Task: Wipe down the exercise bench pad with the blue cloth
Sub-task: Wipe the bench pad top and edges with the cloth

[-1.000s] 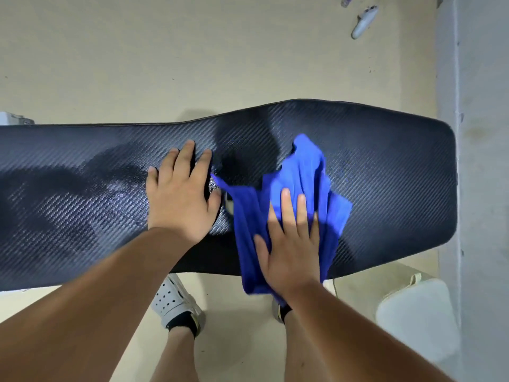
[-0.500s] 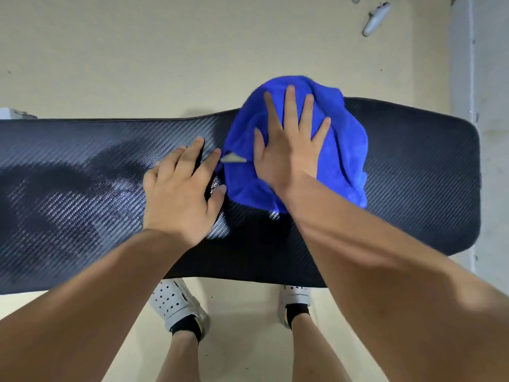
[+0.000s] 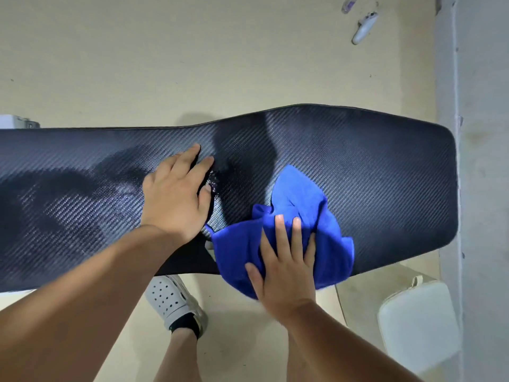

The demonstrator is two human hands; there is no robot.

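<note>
A long black bench pad [image 3: 385,183] with a woven carbon-like texture runs across the view, with dark damp streaks on its left and middle. The crumpled blue cloth [image 3: 300,205] lies on the pad's near edge, right of centre, and hangs slightly over it. My right hand [image 3: 283,271] presses flat on the cloth's near part, fingers spread. My left hand [image 3: 176,194] rests flat on the bare pad just left of the cloth, holding nothing.
Beige floor lies beyond and below the pad. A white handheld device [image 3: 363,27] lies on the floor at the far right. A white padded object [image 3: 418,323] sits near right beside a grey wall [image 3: 484,161]. My foot in a white perforated shoe [image 3: 173,301] stands under the pad.
My right hand has pulled the cloth from the pad's far edge back to the near edge. A fresh dark streak shows where it passed. My left hand stayed put.
</note>
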